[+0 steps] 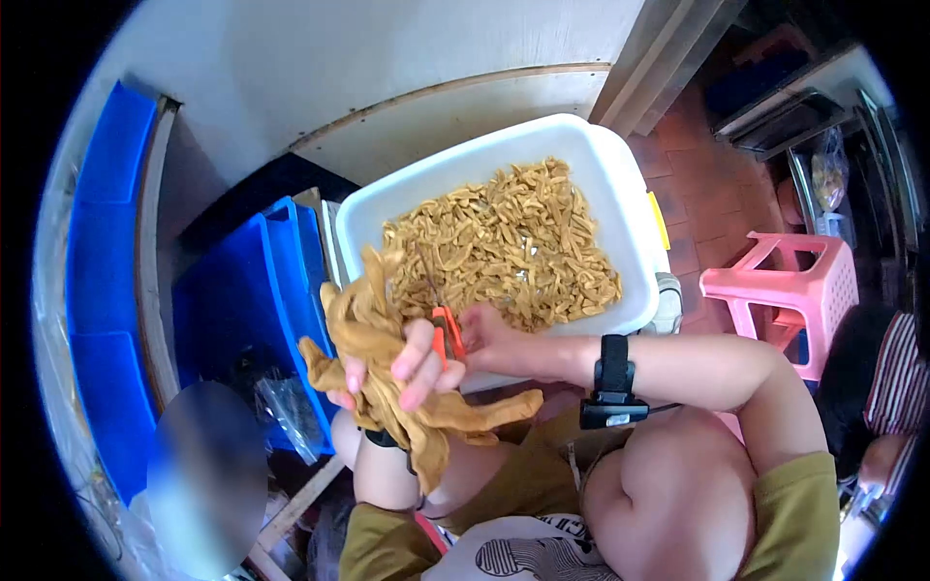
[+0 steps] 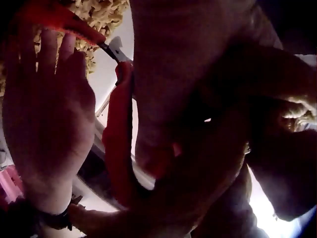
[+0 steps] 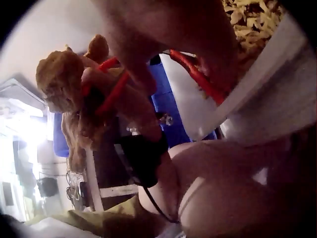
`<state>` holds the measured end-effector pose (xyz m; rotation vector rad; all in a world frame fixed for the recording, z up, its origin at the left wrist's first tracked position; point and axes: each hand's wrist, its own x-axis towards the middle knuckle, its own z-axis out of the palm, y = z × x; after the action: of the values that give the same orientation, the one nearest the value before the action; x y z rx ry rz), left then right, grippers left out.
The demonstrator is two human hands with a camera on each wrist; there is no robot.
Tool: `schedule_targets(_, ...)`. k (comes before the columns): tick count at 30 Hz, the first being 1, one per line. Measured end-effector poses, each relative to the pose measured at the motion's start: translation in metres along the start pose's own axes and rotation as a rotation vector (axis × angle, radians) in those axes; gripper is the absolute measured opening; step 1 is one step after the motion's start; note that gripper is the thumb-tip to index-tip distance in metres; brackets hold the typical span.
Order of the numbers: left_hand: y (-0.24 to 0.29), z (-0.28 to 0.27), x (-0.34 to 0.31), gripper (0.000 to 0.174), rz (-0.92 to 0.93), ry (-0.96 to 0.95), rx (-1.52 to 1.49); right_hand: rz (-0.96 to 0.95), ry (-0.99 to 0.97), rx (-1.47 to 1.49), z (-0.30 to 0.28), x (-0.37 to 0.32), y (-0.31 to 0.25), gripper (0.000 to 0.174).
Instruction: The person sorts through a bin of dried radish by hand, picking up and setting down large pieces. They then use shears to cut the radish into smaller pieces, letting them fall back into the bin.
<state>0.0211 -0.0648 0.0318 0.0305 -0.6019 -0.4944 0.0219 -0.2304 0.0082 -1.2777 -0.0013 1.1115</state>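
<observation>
My left hand grips a bunch of long, limp, tan strips that hang out past the fingers on both sides; their exact kind is unclear. A pair of scissors with orange handles sits between my hands, blades toward the tub. In the left wrist view its handles stand wide apart, one running down to the left hand. My right hand holds the other handle, its fingers at the orange grip. Short cut pieces of the same tan colour fill much of the white tub beyond.
Blue bins stand to the left, with clear plastic bags near them. A pink stool is on the tiled floor at the right. My knees are close below the hands. A wall rises behind the tub.
</observation>
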Motion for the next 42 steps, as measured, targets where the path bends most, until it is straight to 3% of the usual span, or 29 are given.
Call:
schedule_targets(1,-0.005,0.000,-0.002,0.028,0.002,-0.005,0.019,-0.035,0.011,0.095,0.003,0.003,0.010,0.056)
schedule_targets(2,-0.010,0.001,-0.007,0.031,0.009,-0.010,0.038,-0.045,0.011,0.100,0.000,0.011,0.022,0.056)
schedule_targets(4,-0.014,0.012,-0.010,0.035,0.019,0.070,0.111,-0.036,-0.383,0.528,-0.002,0.012,0.016,0.035)
schedule_targets(5,-0.016,0.019,-0.011,0.029,-0.041,0.239,0.218,0.034,-0.398,0.601,-0.009,-0.002,0.017,0.028)
schedule_targets(6,-0.016,0.025,-0.007,0.024,-0.098,0.407,0.327,0.030,-0.403,0.600,-0.013,-0.006,0.013,0.028)
schedule_targets(8,-0.011,0.006,-0.015,0.031,-0.148,0.305,0.383,-0.108,-0.497,0.596,-0.020,-0.011,0.006,0.028)
schedule_targets(10,-0.013,0.007,-0.017,0.033,-0.162,0.339,0.438,-0.045,-0.410,0.593,-0.026,-0.017,-0.003,0.030)
schedule_targets(12,-0.016,0.009,-0.018,0.036,-0.179,0.374,0.493,-0.162,-0.358,0.520,-0.040,-0.018,-0.009,0.025)
schedule_targets(13,-0.016,0.011,-0.018,0.038,-0.188,0.391,0.520,-0.180,-0.141,0.565,-0.041,-0.019,-0.014,0.018)
schedule_targets(14,-0.016,0.013,-0.019,0.040,-0.197,0.407,0.545,-0.182,-0.145,0.562,-0.049,-0.016,-0.015,0.018)
schedule_targets(15,-0.010,0.022,-0.016,0.054,-0.203,0.452,0.463,-0.222,-0.019,0.473,-0.063,-0.013,-0.012,0.018)
schedule_targets(16,-0.003,0.028,-0.013,0.054,-0.206,0.449,0.464,-0.261,0.111,0.385,-0.074,-0.014,-0.014,0.027)
schedule_targets(18,0.012,0.039,-0.008,0.057,-0.333,0.944,0.658,-0.306,0.255,0.366,-0.091,-0.025,-0.017,0.039)
schedule_targets(19,0.022,0.036,0.003,0.044,-0.424,0.946,0.817,-0.343,0.313,0.316,-0.096,-0.033,-0.020,0.037)
schedule_targets(20,0.027,0.031,0.010,0.044,-0.424,0.953,0.818,-0.339,0.309,0.319,-0.098,-0.043,-0.023,0.037)
schedule_targets(22,0.036,0.021,0.025,0.043,-0.658,1.096,1.477,-0.430,0.392,0.194,-0.103,-0.060,-0.025,0.030)
schedule_targets(23,0.040,0.012,0.029,0.043,-0.659,1.100,1.482,-0.431,0.387,0.197,-0.108,-0.063,-0.023,0.030)
schedule_targets(25,0.044,-0.009,0.037,0.049,-0.673,0.896,2.158,-0.486,0.444,0.135,-0.117,-0.068,-0.020,0.030)
schedule_targets(26,0.045,-0.016,0.046,0.049,-0.674,0.894,2.162,-0.488,0.443,0.138,-0.120,-0.067,-0.019,0.030)
schedule_targets(29,0.032,-0.030,0.071,0.046,-0.950,0.969,2.363,-0.543,0.396,0.157,-0.126,-0.064,-0.017,0.026)
schedule_targets(33,0.035,-0.094,0.046,0.038,-0.978,0.898,2.676,-0.445,0.394,0.113,-0.123,-0.065,-0.010,0.024)
schedule_targets(36,0.039,-0.104,0.035,0.040,-1.046,0.913,2.765,-0.417,0.365,0.115,-0.127,-0.063,-0.004,0.024)
schedule_targets(37,0.040,-0.099,0.037,0.048,-1.078,0.952,2.657,-0.416,0.366,0.117,-0.127,-0.063,-0.003,0.024)
schedule_targets(38,0.038,-0.095,0.035,0.048,-1.080,0.950,2.656,-0.410,0.361,0.083,-0.126,-0.062,-0.003,0.025)
schedule_targets(40,0.033,-0.080,0.034,0.058,-0.745,0.791,2.761,-0.402,0.353,0.050,-0.120,-0.065,-0.007,0.027)
schedule_targets(42,0.031,-0.070,0.032,0.060,-0.769,0.805,2.735,-0.285,0.588,-0.428,-0.112,-0.080,-0.025,0.024)
